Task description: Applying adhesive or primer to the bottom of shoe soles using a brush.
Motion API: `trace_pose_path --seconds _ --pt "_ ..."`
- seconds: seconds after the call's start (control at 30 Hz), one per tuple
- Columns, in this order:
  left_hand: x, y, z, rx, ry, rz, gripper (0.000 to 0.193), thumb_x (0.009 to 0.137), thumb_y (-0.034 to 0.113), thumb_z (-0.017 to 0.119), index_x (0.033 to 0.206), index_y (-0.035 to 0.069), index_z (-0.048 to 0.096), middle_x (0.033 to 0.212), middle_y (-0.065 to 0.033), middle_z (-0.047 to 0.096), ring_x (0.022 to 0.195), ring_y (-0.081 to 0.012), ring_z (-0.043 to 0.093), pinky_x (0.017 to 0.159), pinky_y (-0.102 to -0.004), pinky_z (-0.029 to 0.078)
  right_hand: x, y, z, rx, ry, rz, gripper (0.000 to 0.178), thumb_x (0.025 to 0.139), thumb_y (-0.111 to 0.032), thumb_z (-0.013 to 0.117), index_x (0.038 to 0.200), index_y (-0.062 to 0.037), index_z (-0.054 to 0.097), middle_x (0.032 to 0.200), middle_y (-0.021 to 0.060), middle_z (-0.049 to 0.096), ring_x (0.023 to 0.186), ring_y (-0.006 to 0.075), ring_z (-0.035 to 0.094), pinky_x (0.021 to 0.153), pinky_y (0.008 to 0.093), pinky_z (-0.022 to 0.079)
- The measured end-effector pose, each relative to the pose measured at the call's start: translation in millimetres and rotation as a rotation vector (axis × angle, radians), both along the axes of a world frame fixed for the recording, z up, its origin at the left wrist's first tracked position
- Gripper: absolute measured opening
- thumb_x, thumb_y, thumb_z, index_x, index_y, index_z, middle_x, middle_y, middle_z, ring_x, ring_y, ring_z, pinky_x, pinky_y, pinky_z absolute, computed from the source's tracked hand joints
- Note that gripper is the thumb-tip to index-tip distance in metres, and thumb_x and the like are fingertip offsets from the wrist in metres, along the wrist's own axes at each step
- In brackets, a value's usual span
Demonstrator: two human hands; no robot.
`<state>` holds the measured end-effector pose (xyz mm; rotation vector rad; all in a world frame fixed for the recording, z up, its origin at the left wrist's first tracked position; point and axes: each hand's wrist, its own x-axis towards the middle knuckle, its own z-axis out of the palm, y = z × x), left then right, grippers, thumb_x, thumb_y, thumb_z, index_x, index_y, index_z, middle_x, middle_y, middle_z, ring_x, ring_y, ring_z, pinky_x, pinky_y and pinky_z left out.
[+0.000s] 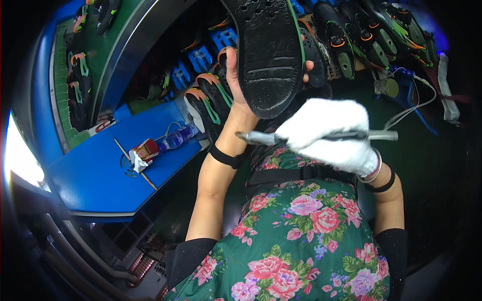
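Note:
My left hand [236, 85] is bare and grips a black shoe [267, 65] with a thin green edge. The shoe is held up at the top centre, its sole-shaped face toward me and its narrower end pointing down. Fingertips show along its right side. In a white knit glove, my right hand [329, 131] is closed round a slim grey pen-like tool [261, 138]. Its dark tip points left, just below the shoe and apart from it, in front of my left wrist. The tool's rear end sticks out on the glove's right; its exact kind is unclear.
Left is a blue table [100, 170] with a water bottle [178, 138], a red container [145, 150] and a thin stick [148, 179]. Several dark shoes [346, 42] stand on racks ahead, some on a green conveyor [60, 100]. A pale cable [422, 103] hangs at right.

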<state>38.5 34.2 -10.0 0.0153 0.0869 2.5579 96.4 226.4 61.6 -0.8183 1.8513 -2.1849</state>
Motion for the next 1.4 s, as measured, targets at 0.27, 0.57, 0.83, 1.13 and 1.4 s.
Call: trace_pose_path --seconds 0.27,0.57,0.83,1.13,1.4 --pt "4 -14 0 -0.051 0.012 -0.158 0.116 0.084 0.078 0.06 0.161 0.0 0.024 0.159 -0.0337 0.032 0.128 -0.0573 0.053 0.105 -0.0658 0.049 -5 9 -9 0.351 0.48 -0.095 0.032 0.082 -0.001 0.077 0.112 -0.0096 0.077 0.111 0.0094 0.077 0.097 0.0263 0.074 0.085 0.0354 0.059" --pt "10 -38 4 -0.149 -0.063 -0.117 0.062 0.095 0.036 0.058 0.14 -0.005 0.056 0.132 -0.0247 0.067 0.117 -0.0354 0.069 0.108 -0.047 0.052 -5 13 6 0.28 0.41 -0.055 0.023 0.078 -0.006 0.081 0.1 -0.011 0.08 0.101 0.0088 0.079 0.091 0.0253 0.076 0.079 0.0367 0.059" --pt "4 -44 20 -0.216 -0.06 -0.338 0.051 0.095 0.026 0.06 0.133 -0.008 0.062 0.123 -0.0218 0.071 0.107 -0.0292 0.072 0.098 -0.041 0.057 -5 14 6 0.164 0.442 0.219 0.023 0.084 -0.008 0.077 0.106 -0.0046 0.078 0.106 0.0121 0.077 0.091 0.0278 0.075 0.077 0.0357 0.061" --pt "-3 -49 29 -0.378 -0.07 -0.409 0.049 0.093 0.025 0.062 0.131 -0.007 0.064 0.119 -0.0186 0.073 0.101 -0.025 0.072 0.095 -0.0375 0.058 -11 16 1 0.279 0.593 0.21 0.024 0.08 -0.006 0.075 0.105 -0.0077 0.076 0.108 0.0097 0.077 0.092 0.0287 0.074 0.078 0.0362 0.061" --pt "-5 -51 9 -0.238 -0.053 -0.24 0.052 0.095 0.027 0.059 0.135 -0.006 0.061 0.122 -0.0212 0.072 0.1 -0.0284 0.075 0.093 -0.0397 0.061 -14 2 -2 0.2 0.378 0.147 0.031 0.078 -0.002 0.079 0.108 -0.009 0.079 0.107 0.0084 0.078 0.091 0.0256 0.074 0.077 0.0342 0.059"
